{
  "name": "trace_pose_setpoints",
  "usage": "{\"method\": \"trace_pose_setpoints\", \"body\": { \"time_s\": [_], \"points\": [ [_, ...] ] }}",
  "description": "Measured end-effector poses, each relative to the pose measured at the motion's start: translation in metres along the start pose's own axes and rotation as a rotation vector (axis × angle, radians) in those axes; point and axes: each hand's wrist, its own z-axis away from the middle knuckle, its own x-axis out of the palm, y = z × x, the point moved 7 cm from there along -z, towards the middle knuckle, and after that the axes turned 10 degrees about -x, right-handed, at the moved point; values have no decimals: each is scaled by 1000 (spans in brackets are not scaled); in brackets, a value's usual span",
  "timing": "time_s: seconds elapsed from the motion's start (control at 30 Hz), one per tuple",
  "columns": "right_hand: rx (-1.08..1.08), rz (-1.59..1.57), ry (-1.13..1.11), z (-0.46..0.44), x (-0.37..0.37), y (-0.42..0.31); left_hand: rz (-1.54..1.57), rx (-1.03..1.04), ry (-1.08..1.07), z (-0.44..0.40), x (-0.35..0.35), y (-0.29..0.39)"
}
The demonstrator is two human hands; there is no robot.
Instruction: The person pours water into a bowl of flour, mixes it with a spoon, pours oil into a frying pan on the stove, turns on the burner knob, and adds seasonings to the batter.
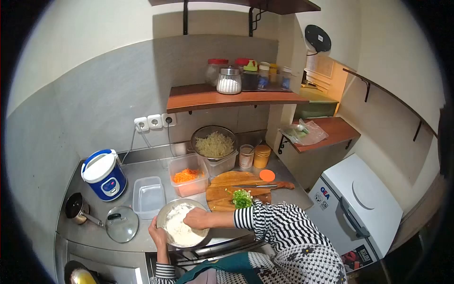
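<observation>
A metal mixing bowl (163, 211) holding white flour (178, 227) sits at the counter's front edge. My left hand (158, 233) grips its left rim, thumb at the edge. Over the flour, my right hand (196, 219) is closed with its fingers turned down; what they hold, if anything, is hidden. To the right of the bowl lies a wooden cutting board (222, 184) with chopped green onion (242, 199) and a knife (255, 186) on it. Behind the bowl stands a plastic container (189, 190) of shredded carrot (185, 175).
A clear plastic container (148, 196), glass lid (122, 224), small saucepan (78, 208) and rice cooker (104, 175) stand left. Behind are a strainer (214, 143) of pale shreds and two jars, one orange (261, 156). A shelf (227, 98) overhangs the counter; a white chest freezer (354, 199) stands right.
</observation>
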Motion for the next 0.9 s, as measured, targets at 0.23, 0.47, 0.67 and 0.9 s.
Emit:
{"method": "trace_pose_setpoints", "body": {
  "time_s": [0.23, 0.47, 0.67, 0.9],
  "points": [
    [186, 97, 330, 72, -139, 48, -129, -30, -16, 2, -8, 6],
    [660, 451, 578, 282, -398, 223, -99, 145, 291, -18, -76, -4],
    [884, 572, 623, 362, -463, 434, -74, 129, 533, 31, -59, 68],
    [895, 298, 359, 314, -407, 627, -56, 128, 703, 98, -25, 105]
  ]
}}
